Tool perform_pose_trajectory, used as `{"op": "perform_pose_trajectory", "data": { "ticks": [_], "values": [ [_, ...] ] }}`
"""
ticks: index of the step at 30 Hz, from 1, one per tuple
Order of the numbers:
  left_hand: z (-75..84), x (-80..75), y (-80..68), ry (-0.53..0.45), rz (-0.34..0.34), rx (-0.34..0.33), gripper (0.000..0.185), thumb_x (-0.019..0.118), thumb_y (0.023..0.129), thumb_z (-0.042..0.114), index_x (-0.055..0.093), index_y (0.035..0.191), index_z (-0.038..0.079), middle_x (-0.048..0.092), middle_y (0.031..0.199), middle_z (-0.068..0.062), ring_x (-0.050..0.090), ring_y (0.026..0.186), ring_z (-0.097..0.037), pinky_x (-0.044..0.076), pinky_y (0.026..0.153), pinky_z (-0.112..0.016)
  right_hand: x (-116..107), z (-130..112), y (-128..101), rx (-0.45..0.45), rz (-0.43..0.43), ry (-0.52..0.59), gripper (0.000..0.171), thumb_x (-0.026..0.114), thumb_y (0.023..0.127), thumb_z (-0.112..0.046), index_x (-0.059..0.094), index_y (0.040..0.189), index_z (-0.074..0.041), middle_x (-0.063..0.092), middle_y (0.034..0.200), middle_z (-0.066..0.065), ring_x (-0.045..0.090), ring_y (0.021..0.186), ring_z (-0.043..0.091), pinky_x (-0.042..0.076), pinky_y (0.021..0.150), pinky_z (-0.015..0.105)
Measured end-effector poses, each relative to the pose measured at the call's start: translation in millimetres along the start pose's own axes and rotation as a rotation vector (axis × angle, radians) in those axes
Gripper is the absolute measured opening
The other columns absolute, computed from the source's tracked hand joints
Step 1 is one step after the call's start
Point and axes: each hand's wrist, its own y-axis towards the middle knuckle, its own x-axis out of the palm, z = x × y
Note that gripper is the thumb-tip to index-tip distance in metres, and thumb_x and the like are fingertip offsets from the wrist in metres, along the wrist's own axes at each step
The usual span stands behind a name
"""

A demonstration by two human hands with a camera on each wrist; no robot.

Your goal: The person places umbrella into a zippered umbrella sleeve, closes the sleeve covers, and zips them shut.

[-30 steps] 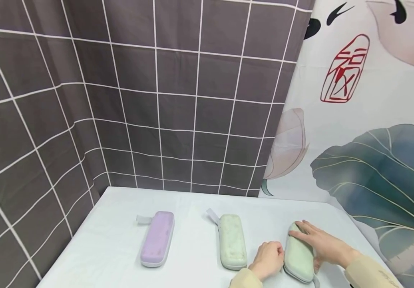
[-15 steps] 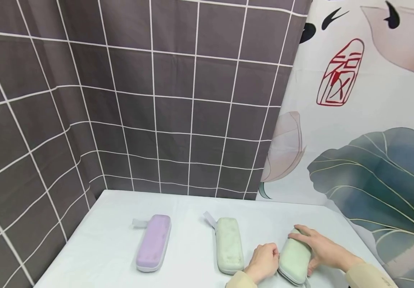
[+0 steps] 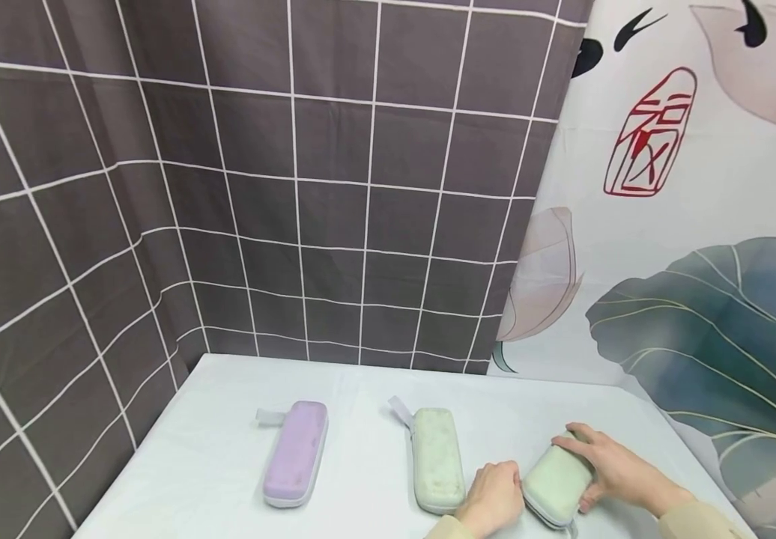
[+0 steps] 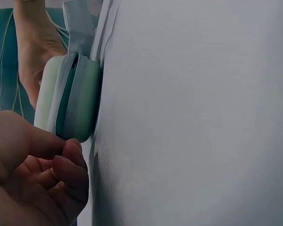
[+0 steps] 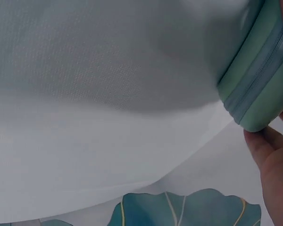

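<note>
While the right hand (image 3: 613,471) wraps the far end of the light green zip case (image 3: 558,479), gripping it at the white table's (image 3: 213,449) near right, the curled left hand (image 3: 493,498) touches its near left edge. Long axis: slanting away rightward. Change: case tipped up off flat, onto its edge.

green case (image 3: 558,479) matt fabric, woven zipper tape; tablecloth (image 3: 226,449) fine-woven.
</note>
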Motion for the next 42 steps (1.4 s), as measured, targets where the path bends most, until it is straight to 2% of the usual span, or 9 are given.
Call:
{"op": "perform_pose_trajectory", "data": {
  "ticks": [5,11,14,18,22,25,33,38,42],
  "values": [
    [-0.7,-2.4,-2.2,0.009,0.018,0.009,0.021,0.061,0.091,0.014,0.056,0.070,0.015,0.047,0.056,0.006,0.043,0.051,-0.008,0.038,0.049,-0.023,-2.4,-5.4,-1.0,0.047,-0.022,0.003,0.101,0.073,0.045,-0.067,0.061,0.125,-0.007,0.051,0.124,0.028,0.060,0.098,0.041,0.050,0.074,0.055],
    [-1.6,-6.3,-5.7,-0.091,0.010,-0.027,0.023,0.062,0.087,0.009,0.050,0.067,0.016,0.044,0.056,0.007,0.040,0.049,-0.008,0.035,0.048,-0.023,-1.7,-10.9,-3.6,0.112,-0.030,0.008,0.102,0.073,0.045,-0.067,0.061,0.125,-0.005,0.051,0.123,0.029,0.059,0.096,0.043,0.049,0.074,0.056],
    [-2.3,-5.6,-6.1,-0.114,0.018,-0.039,0.024,0.062,0.084,0.009,0.048,0.066,0.017,0.042,0.056,0.008,0.039,0.049,-0.008,0.034,0.048,-0.023,-0.5,-10.4,-4.6,0.103,-0.018,0.011,0.102,0.074,0.045,-0.066,0.061,0.125,-0.004,0.051,0.123,0.031,0.059,0.096,0.046,0.049,0.074,0.057],
    [-3.3,-3.1,-5.8,-0.113,0.042,-0.050,0.027,0.061,0.087,0.012,0.046,0.065,0.017,0.041,0.055,0.007,0.038,0.047,-0.009,0.032,0.046,-0.024,0.2,-9.2,-6.4,0.056,0.017,0.008,0.095,0.082,0.049,-0.059,0.062,0.126,-0.005,0.053,0.126,0.030,0.057,0.104,0.049,0.049,0.078,0.057],
    [-3.3,-1.5,-5.6,-0.107,0.064,-0.071,0.029,0.061,0.089,0.014,0.045,0.065,0.017,0.040,0.054,0.006,0.037,0.047,-0.010,0.032,0.045,-0.025,-0.8,-8.3,-9.4,0.052,0.023,-0.001,0.090,0.086,0.052,-0.049,0.062,0.129,-0.009,0.055,0.131,0.025,0.054,0.113,0.047,0.050,0.083,0.048],
    [-1.2,-1.2,-5.3,-0.093,0.057,-0.084,0.027,0.061,0.089,0.014,0.048,0.066,0.016,0.043,0.055,0.006,0.040,0.049,-0.010,0.035,0.047,-0.025,-1.9,-8.0,-10.8,0.063,0.009,-0.001,0.089,0.086,0.052,-0.048,0.062,0.129,-0.011,0.055,0.132,0.023,0.055,0.113,0.046,0.050,0.084,0.045],
    [2.9,-1.6,-2.3,-0.058,0.039,-0.109,0.027,0.058,0.090,0.012,0.048,0.065,0.015,0.043,0.054,0.003,0.040,0.047,-0.012,0.036,0.045,-0.028,-3.2,-10.3,-9.7,0.114,-0.047,0.060,0.089,0.086,0.052,-0.048,0.063,0.125,-0.003,0.056,0.129,0.028,0.052,0.115,0.051,0.044,0.087,0.060],
    [4.8,-7.3,5.9,0.048,0.053,-0.061,0.019,0.061,0.085,0.006,0.056,0.068,0.010,0.045,0.054,0.001,0.041,0.046,-0.011,0.037,0.044,-0.025,-1.9,-11.1,-8.8,0.138,-0.026,0.069,0.091,0.085,0.052,-0.051,0.063,0.122,0.002,0.057,0.122,0.032,0.054,0.110,0.052,0.044,0.085,0.062],
    [4.8,-14.9,15.7,0.115,0.039,-0.064,0.018,0.065,0.083,0.003,0.058,0.068,0.009,0.045,0.054,0.002,0.042,0.046,-0.010,0.036,0.043,-0.023,-1.0,-15.4,-6.2,0.183,0.019,0.039,0.089,0.088,0.051,-0.049,0.064,0.120,0.002,0.060,0.118,0.030,0.058,0.106,0.048,0.047,0.084,0.059]
  ]
}}
